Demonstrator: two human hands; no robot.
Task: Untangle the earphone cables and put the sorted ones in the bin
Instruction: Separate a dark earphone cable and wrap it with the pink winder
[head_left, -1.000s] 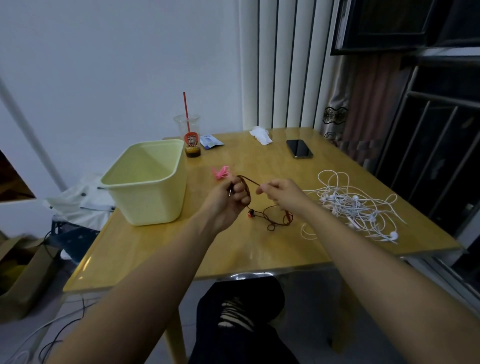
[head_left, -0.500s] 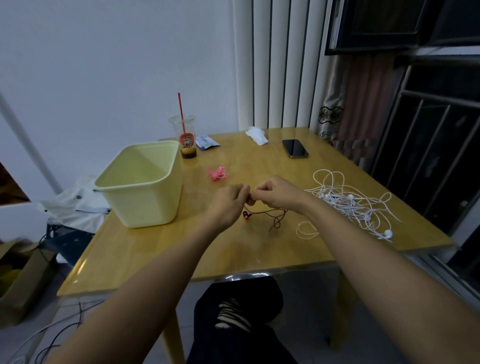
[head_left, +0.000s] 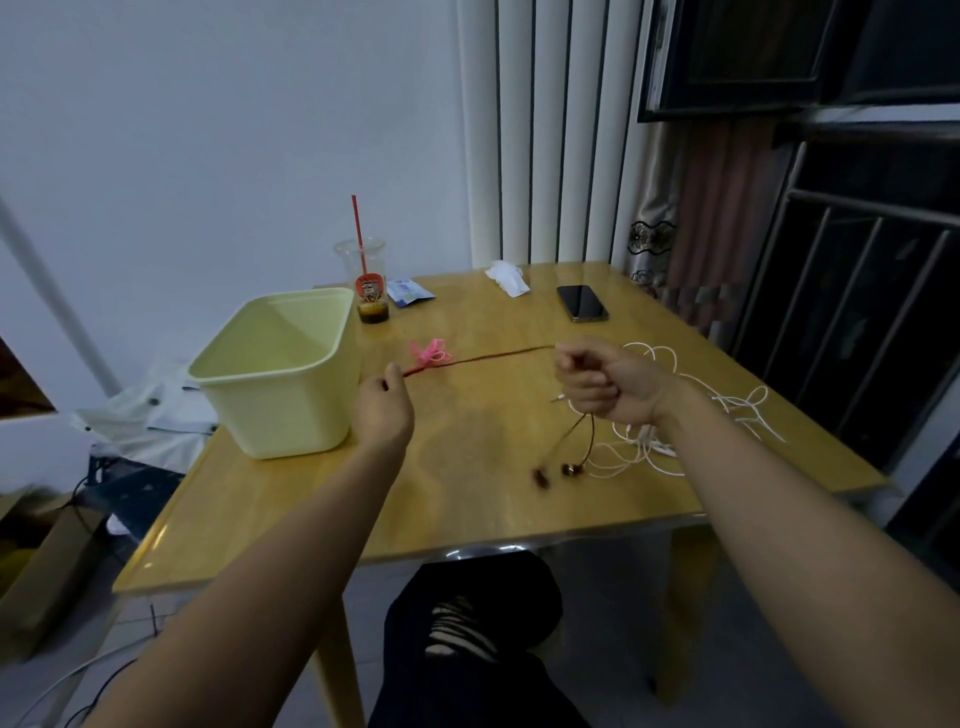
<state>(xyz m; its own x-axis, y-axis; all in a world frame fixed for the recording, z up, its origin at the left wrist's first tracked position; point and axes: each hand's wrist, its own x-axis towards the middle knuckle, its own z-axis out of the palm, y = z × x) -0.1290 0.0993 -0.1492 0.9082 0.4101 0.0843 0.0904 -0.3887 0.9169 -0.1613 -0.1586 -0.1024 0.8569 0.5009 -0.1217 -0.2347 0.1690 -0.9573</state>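
A dark red earphone cable (head_left: 488, 357) is stretched taut above the wooden table (head_left: 467, 509). My left hand (head_left: 383, 410) pinches one end beside the pale yellow bin (head_left: 280, 371). My right hand (head_left: 605, 382) grips the other part, and the two earbuds (head_left: 558, 470) dangle below it over the table. A tangle of white earphone cables (head_left: 670, 415) lies on the table behind and under my right wrist. A small pink cable bundle (head_left: 431, 351) lies near the bin.
A plastic cup with a red straw (head_left: 366, 283), a blue packet (head_left: 408, 291), a crumpled tissue (head_left: 506, 275) and a dark phone (head_left: 582, 302) sit at the table's far side. My knee in black trousers (head_left: 467, 613) is under the near edge.
My hands, close together half a second ago, have pulled apart, the left toward the bin and the right to the right. The red cable is now drawn straight and lifted, earbuds hanging.
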